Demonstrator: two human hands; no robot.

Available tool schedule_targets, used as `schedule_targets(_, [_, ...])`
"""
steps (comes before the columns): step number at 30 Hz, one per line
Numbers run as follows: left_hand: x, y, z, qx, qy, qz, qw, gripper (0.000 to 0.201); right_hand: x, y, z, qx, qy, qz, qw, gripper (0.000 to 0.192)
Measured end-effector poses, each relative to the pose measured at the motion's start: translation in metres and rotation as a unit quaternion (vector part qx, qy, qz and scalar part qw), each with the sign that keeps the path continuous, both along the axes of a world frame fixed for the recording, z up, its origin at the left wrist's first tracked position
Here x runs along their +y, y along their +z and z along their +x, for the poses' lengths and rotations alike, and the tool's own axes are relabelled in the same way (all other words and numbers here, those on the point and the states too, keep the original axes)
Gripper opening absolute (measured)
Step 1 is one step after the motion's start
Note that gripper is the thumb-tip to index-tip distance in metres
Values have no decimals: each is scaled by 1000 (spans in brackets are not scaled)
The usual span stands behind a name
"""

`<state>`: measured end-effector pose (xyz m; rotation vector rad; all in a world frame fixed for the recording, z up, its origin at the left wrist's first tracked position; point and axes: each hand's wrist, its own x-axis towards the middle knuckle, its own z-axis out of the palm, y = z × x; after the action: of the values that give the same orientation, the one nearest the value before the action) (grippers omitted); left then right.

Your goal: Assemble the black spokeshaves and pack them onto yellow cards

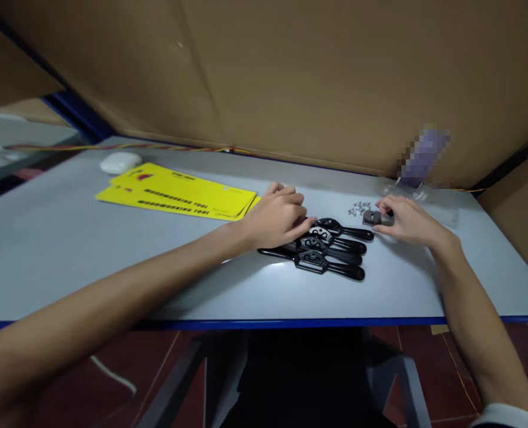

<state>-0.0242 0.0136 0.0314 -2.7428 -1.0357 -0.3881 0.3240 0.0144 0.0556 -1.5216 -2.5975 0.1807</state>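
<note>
Several black two-handled tools (323,249) lie side by side on the grey table (68,249). My left hand (277,217) rests on their left ends, fingers curled over the topmost one. My right hand (406,221) is to the right of them, its fingertips pinching a small dark flat metal piece (372,217) that lies on the table. A little heap of small silver screws (358,208) sits just left of that piece.
A stack of yellow printed cards (179,193) lies at the back left, with a white oval case (120,161) beyond it. Clear plastic bags (417,193) lie at the back right. Cardboard walls (312,77) enclose the table; its blue front edge (290,324) is near me.
</note>
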Motion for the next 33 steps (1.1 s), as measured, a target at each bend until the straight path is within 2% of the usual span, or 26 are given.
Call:
schedule_targets(2, [19, 1, -4, 5, 6, -46, 999, 64, -2, -1, -2, -4, -23, -23, 999, 28])
schedule_targets(6, [49, 2, -3, 33, -21, -142, 989, 57, -6, -1, -5, 6, -36, -31, 999, 23])
schedule_targets(12, [64, -1, 17, -3, -110, -240, 964, 48, -5, -5, -4, 16, -14, 3, 1000, 16])
schedule_targets(15, [69, -1, 23, -21, -125, -279, 952, 41, -3, -6, -2, 33, -2, 24, 999, 17])
schedule_targets(19, [75, 0, 28, -22, -127, -307, 943, 43, -6, -3, -8, 69, 16, 76, 995, 15])
schedule_targets(24, [74, -5, 29, -45, -116, -317, 940, 48, -15, -9, -39, 154, 87, 132, 975, 9])
schedule_targets(29, [70, -14, 26, -94, -104, -325, 935, 42, -15, -23, -71, 137, 136, 128, 973, 3])
schedule_targets(33, [70, -18, 24, -124, -95, -337, 928, 34, -6, -24, -78, 99, 171, 98, 975, 3])
